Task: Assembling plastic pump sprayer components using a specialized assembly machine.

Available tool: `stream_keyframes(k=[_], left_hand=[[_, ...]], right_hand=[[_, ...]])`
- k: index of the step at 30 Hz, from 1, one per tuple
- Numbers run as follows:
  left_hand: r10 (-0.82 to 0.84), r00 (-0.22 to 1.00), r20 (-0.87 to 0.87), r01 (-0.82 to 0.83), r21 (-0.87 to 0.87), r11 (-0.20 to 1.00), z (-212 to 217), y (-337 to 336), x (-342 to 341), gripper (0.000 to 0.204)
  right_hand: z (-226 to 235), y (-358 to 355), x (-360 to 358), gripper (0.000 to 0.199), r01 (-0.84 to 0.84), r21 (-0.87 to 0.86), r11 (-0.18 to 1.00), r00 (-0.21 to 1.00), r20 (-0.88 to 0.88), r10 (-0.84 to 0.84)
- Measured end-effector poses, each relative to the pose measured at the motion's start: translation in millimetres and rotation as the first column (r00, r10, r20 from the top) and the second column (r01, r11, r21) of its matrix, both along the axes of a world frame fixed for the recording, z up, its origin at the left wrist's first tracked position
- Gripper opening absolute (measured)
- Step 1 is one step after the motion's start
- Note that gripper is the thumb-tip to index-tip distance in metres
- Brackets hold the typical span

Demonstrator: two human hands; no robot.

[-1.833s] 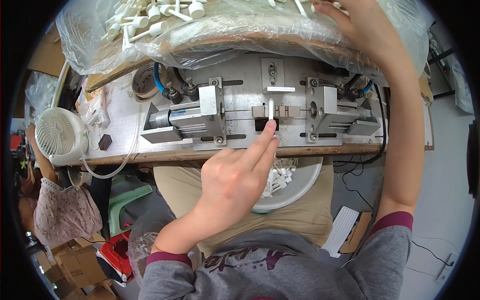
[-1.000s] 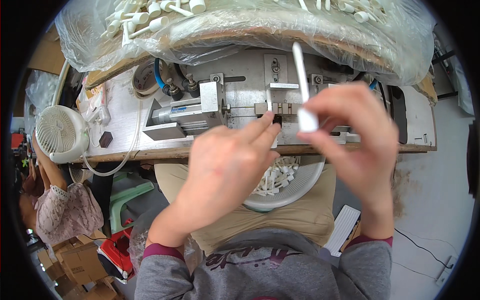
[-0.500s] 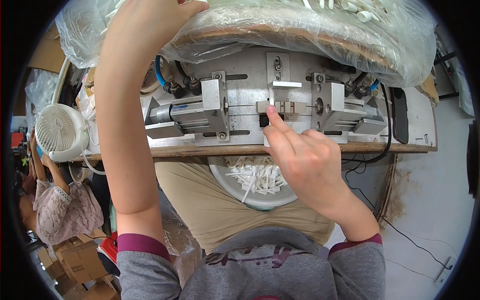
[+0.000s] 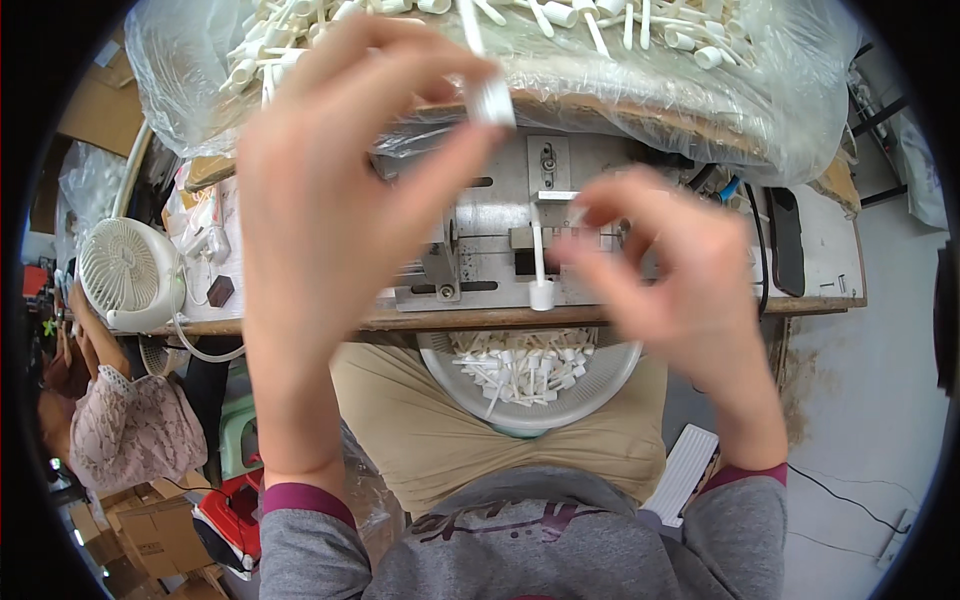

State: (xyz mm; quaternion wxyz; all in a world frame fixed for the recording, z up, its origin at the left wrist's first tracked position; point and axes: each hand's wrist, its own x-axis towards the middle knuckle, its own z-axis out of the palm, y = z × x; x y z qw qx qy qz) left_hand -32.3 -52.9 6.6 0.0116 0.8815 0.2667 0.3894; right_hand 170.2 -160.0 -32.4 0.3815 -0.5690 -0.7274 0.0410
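Currently, my left hand (image 4: 335, 160) pinching 1 white stick (image 4: 473, 30) by its cap (image 4: 491, 104), my right hand (image 4: 685, 265) loosely spread, just beside a 2nd capped stick (image 4: 539, 260) laid across the metal block (image 4: 521, 238), contact unclear.

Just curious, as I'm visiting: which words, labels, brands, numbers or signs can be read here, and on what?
None reads clearly.
Grey shirt: dark slanted lettering, creased, unclear.
Cardboard box: small print, too small to read.
White capped stick by the right hand: no lettering visible.
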Motion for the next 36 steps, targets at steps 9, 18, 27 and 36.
stream_keyframes(k=[9,18,27,36], left_hand=[[-0.12,0.979,-0.166,0.073,-0.265,0.962,-58.3,-87.1,-2.5,0.032],[-0.071,0.934,-0.349,0.022,-0.141,0.99,-83.4,-86.0,8.2,0.028],[-0.036,0.902,-0.43,-0.015,-0.116,0.993,-76.8,-81.0,15.8,0.027],[-0.092,0.925,-0.37,0.021,-0.192,0.981,-71.5,-78.5,12.0,0.035]], right_hand=[[49.2,148.0,47.5,0.027,-0.034,0.123,0.992,0.95,0.313,-0.006],[68.5,149.4,25.3,0.038,0.168,-0.183,0.969,0.937,0.334,-0.1],[73.6,168.4,46.3,0.027,0.068,-0.32,0.945,0.936,0.348,0.051],[76.5,133.4,62.4,0.019,-0.14,-0.25,0.958,0.746,-0.663,-0.064]])
